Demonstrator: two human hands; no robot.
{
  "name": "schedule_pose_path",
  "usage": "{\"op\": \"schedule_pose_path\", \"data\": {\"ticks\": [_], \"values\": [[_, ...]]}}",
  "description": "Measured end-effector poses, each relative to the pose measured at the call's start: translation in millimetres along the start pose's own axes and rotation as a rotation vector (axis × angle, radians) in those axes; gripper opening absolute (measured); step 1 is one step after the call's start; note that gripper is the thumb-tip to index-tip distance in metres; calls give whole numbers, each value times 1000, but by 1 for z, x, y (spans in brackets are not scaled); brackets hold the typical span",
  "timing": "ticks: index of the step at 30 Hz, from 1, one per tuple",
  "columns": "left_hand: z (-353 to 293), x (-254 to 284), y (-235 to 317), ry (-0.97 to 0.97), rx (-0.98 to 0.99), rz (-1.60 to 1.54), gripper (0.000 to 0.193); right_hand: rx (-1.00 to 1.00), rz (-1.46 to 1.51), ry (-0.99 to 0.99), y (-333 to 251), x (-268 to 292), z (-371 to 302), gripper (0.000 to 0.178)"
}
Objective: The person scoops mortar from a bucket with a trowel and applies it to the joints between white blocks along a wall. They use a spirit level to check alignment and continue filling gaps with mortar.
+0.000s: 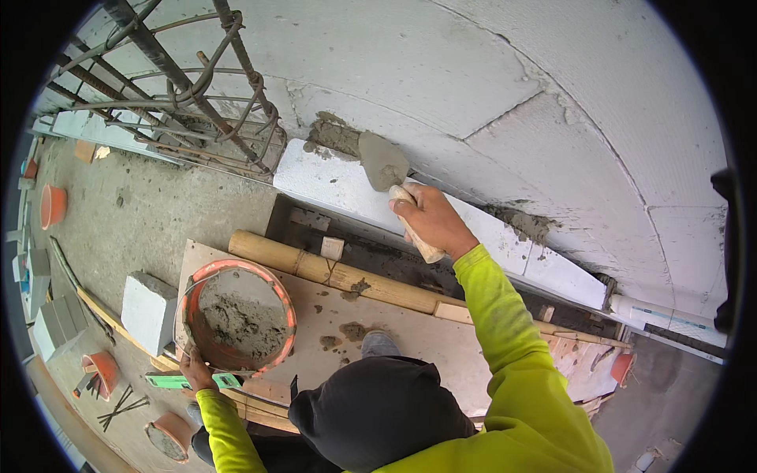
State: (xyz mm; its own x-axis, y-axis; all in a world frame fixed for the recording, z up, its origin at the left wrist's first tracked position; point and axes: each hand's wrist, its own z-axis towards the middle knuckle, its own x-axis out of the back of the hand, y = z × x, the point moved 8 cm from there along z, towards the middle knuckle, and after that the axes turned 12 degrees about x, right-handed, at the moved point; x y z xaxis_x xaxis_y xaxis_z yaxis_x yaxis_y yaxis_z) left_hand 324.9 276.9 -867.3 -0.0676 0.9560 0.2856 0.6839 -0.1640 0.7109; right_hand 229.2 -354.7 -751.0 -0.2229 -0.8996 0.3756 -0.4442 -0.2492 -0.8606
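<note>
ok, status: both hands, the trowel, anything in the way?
Right hand gripping trowel, over white block against wall. Left hand at bucket, by green level, grip unclear. Steel cage stands left of trowel; path otherwise looks clear.

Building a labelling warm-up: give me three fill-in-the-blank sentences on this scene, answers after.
1. The right hand grips a ____ by its pale handle.
2. The level at the left hand is mostly coloured ____.
3. In the picture, the white block nearest the large bucket is on that bucket's ____ side.

Missing words: trowel; green; left
</note>
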Motion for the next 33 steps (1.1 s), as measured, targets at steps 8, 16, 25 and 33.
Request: {"op": "schedule_pose_path", "data": {"ticks": [8,16,25,33], "values": [[-12,-5,11,18,96,19,31,536,6,-229,-39,-83,-80,45],[-21,-3,14,154,-49,119,28,916,-396,-916,-86,-216,-92,36],[-31,-21,19,74,-138,2,33,1053,-828,-998,-100,-252,-80,33],[-33,-24,16,66,-74,-11,33,959,-837,-803,-116,-251,-58,37]]}}
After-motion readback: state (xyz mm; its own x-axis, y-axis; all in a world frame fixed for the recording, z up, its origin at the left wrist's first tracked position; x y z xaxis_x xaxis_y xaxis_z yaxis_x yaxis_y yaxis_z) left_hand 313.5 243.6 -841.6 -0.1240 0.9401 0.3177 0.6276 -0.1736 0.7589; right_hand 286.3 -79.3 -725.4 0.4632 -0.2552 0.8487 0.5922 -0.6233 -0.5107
